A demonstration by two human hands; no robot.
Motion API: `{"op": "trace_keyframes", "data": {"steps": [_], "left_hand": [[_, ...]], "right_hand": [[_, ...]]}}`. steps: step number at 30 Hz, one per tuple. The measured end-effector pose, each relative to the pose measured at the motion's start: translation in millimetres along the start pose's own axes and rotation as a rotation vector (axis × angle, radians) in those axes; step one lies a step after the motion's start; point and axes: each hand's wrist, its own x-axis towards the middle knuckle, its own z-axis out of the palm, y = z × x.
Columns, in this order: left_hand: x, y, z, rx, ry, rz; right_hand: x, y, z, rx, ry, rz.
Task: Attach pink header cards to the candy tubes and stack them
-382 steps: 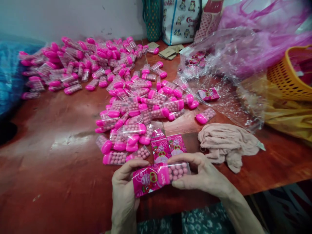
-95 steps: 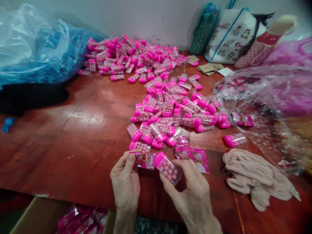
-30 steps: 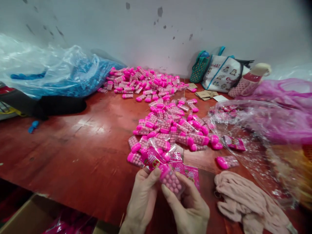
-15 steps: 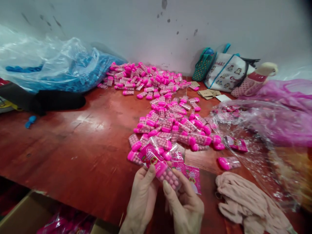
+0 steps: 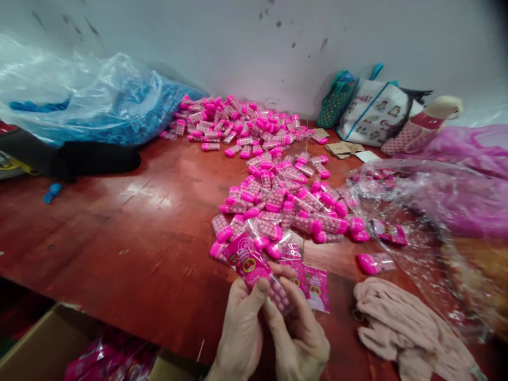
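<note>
Close to the table's front edge, a clear candy bottle (image 5: 280, 297) of small pink balls is partly inside a pink printed wrapper sleeve (image 5: 246, 258), tilted with the sleeve toward the pile. My left hand (image 5: 241, 329) is closed on the sleeve's lower end, thumb on top. Around the bottle's lower part my right hand (image 5: 299, 334) is closed, its thumb tip beside my left thumb. Flat on the table just behind the right fingers are more pink wrapper sleeves (image 5: 316, 288). A pile of pink-capped candy bottles (image 5: 273, 198) lies beyond both hands.
At the far left, a clear plastic bag (image 5: 119, 114) holds blue pieces. A beige cloth (image 5: 397, 317) and crumpled clear plastic (image 5: 413, 211) lie on the right. A white printed bag (image 5: 363, 114) leans against the wall. Below the table edge sits a cardboard box (image 5: 43, 341) with pink wrappers.
The bottle sits deeper in the sleeve, with less of its balls showing. My left thumb has moved down the sleeve, and both thumbs are now close together.
</note>
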Motion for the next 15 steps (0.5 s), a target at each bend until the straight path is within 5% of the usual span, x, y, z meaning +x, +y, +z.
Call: {"op": "trace_keyframes", "data": {"steps": [4, 9, 12, 15], "left_hand": [[4.0, 4.1, -2.0, -0.006, 0.056, -0.02], [1.7, -9.6, -5.2, 0.038, 0.188, -0.044], [1.0, -14.7, -4.4, 0.022, 0.153, -0.071], [4.7, -8.0, -5.0, -0.009, 0.073, -0.07]], "right_hand": [[3.6, -2.2, 2.3, 0.106, -0.05, 0.022], [-1.1, -3.6, 8.0, 0.099, 0.054, -0.013], [2.3, -1.6, 5.6, 0.089, 0.058, -0.034], [8.0, 3.3, 1.4, 0.14, -0.089, -0.028]]}}
